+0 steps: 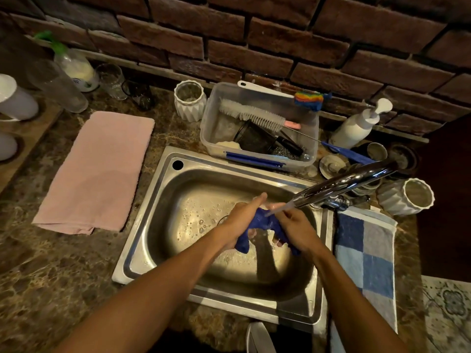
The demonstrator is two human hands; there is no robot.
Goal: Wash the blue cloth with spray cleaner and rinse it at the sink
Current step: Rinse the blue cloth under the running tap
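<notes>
Both hands work over the stainless steel sink (142,240): the left hand (238,217) and the right hand (297,229) each have their fingers closed on the wet blue cloth (262,222), bunched between them under the chrome faucet (344,183). Beyond, on the counter (46,263), a pink towel (99,171) lies left of the sink, and a clear plastic bin (211,123) of brushes stands behind the sink by the brick wall (280,34).

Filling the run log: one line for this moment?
step: rinsing | hands: left and right both grip blue cloth | place: over sink, under faucet
</notes>
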